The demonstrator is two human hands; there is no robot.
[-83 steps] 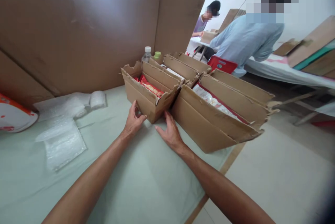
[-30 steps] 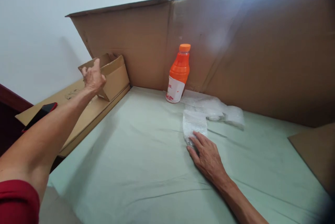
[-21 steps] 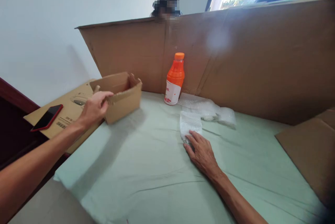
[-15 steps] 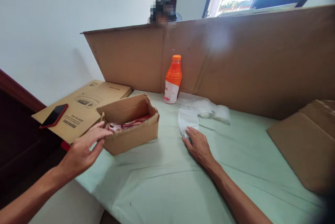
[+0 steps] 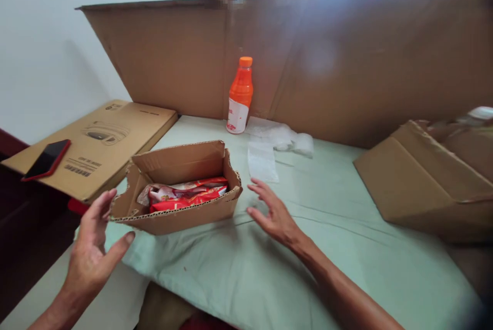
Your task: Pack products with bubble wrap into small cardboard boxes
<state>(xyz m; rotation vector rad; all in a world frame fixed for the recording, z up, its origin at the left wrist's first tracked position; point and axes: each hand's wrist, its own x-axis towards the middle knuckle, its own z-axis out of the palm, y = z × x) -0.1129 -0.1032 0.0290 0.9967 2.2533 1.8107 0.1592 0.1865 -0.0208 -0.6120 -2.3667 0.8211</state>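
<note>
I read the open cardboard box [image 5: 181, 188] on the green-covered desk [image 5: 269, 278], long axis left to right, red packets [image 5: 188, 197] inside. It sits between my hands: left hand [image 5: 92, 248] touches its left end, fingers spread; right hand [image 5: 271, 212] hovers open just beside.

Both hands [image 5: 92, 248] bare, forearms uncovered, no rings, no watch.

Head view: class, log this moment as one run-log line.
left hand: open, at small box corner | right hand: open, beside box | contents: red packets | behind: orange bottle
</note>
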